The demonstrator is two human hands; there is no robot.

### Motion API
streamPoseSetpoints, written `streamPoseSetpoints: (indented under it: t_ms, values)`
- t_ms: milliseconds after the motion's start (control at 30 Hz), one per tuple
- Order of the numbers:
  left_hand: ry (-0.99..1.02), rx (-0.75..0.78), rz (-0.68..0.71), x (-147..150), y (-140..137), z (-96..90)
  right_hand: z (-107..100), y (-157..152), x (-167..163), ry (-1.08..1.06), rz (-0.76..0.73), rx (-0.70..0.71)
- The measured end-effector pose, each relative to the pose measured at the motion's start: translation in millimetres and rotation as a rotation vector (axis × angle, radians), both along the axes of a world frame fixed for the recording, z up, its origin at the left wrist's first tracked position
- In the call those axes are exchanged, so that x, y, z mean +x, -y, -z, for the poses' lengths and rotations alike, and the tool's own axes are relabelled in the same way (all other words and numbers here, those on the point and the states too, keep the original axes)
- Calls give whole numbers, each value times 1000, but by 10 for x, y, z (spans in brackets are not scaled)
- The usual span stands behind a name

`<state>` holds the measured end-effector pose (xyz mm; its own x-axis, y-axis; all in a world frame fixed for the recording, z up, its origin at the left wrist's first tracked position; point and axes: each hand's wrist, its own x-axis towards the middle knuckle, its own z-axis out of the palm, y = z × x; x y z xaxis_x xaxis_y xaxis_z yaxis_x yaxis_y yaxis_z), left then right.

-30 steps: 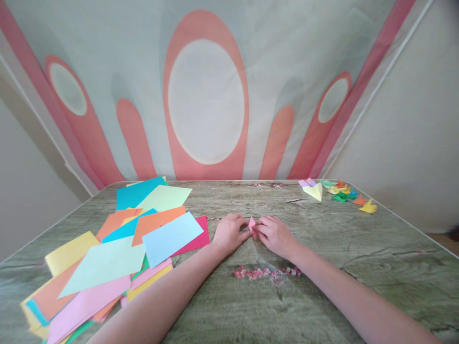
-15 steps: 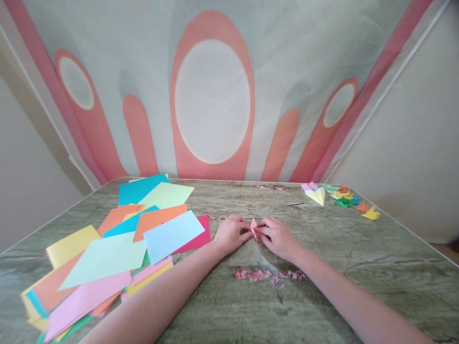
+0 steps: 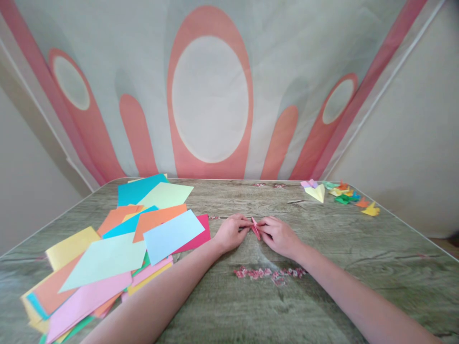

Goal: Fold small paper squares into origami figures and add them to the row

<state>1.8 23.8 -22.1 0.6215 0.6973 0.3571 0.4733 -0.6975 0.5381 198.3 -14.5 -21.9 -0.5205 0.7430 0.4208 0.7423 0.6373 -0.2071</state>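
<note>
A small pink folded paper (image 3: 255, 229) stands between my two hands, just above the wood-patterned tabletop (image 3: 229, 306). My left hand (image 3: 233, 232) pinches it from the left with thumb and fingertips. From the other side, my right hand (image 3: 278, 235) grips its right edge, fingers closed. The fingertips cover parts of the folds, so its full shape is hidden. Left of my left hand lies a spread of coloured paper sheets, with a light blue sheet (image 3: 174, 235) and a crimson sheet (image 3: 201, 234) nearest.
More loose sheets, such as a pale green sheet (image 3: 103, 260) and a teal sheet (image 3: 141, 188), cover the left side. At the back right sit several small folded paper figures, among them a yellow one (image 3: 371, 209) and a cream one (image 3: 316, 193). A printed cloth (image 3: 211, 100) hangs behind.
The pink folded paper has turned and tilted between my fingers and now looks narrower. My fingers have shifted slightly on it, while both arms stay nearly in place.
</note>
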Motion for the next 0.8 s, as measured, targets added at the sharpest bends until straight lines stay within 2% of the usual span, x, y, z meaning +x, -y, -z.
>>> streamPoseSetpoints:
  t_ms: [267,467,633,800]
  values:
    - [-52,114,136,22,58,-33,8,-7,17,-9,-19,-4]
    - [-129,165,168,25,90,-86,39,-55,74,-59,-47,-40]
    - [-217,198,139,38,127,-118,63,-84,112,-116,-3,-55]
    - [-274,219,126,41,130,-105,19,-83,185,-82,43,-35]
